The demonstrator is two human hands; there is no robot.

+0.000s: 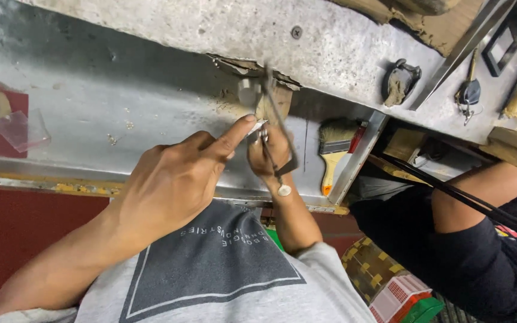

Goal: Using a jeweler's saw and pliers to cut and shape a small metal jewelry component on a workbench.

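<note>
A small metal piece (257, 127) sat pinched at the middle of the view, just below a chipped wooden block (276, 98) fixed to the edge of the grey metal table (121, 96). The right hand (268, 152) was closed around it, and a thin saw frame (279, 128) crossed in front of that hand, its handle end hanging near the wrist. The left hand (178, 179) had its fingers curled in and only the forefinger stretched out, its tip pressing on the piece from the side. How deep any cut had gone could not be told, since the fingers hid the piece; the work looked to be under way rather than finished, as both hands were on it. A small pale cylinder (249, 91) stood just above the block. Further right a paintbrush (334, 152) with a yellow handle lay on the table, and a bunch of keys (468, 94) rested well apart. Another person's arm (480, 197) in a dark sleeve reached in at the right.
</note>
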